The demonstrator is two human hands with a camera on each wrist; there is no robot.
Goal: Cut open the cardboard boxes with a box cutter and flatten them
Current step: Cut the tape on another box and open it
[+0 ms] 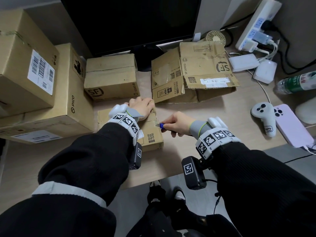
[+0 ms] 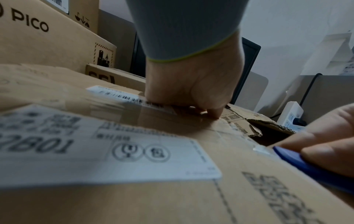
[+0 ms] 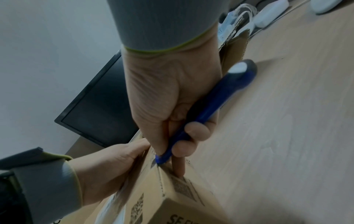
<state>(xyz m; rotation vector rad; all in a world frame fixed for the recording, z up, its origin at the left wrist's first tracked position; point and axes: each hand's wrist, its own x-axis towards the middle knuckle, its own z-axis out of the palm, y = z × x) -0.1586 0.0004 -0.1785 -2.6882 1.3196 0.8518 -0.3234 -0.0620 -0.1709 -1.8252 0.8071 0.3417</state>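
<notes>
On tabletop (image 1: 213, 113), near edge: small cardboard box (image 1: 152, 132), my left hand (image 1: 141, 106) curled over its top, holding it down; my right hand (image 1: 179, 124) gripping blue box cutter (image 1: 162, 126), blade at taped seam. Behind: monitor (image 1: 130, 23), flattened box (image 1: 196, 72).

Blue box cutter (image 3: 208, 110), brown cardboard boxes (image 1: 111, 77), black sleeves (image 1: 85, 159), pale wood-grain desk (image 1: 213, 108), lilac phone (image 1: 290, 125).

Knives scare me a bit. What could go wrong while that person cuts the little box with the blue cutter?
The left hand grips the small box close to the taped seam where the box cutter meets it, so a slip might send the blade toward it. One of the right hand's fingers lies on the cardboard right beside the blade tip and could get nicked.
</notes>
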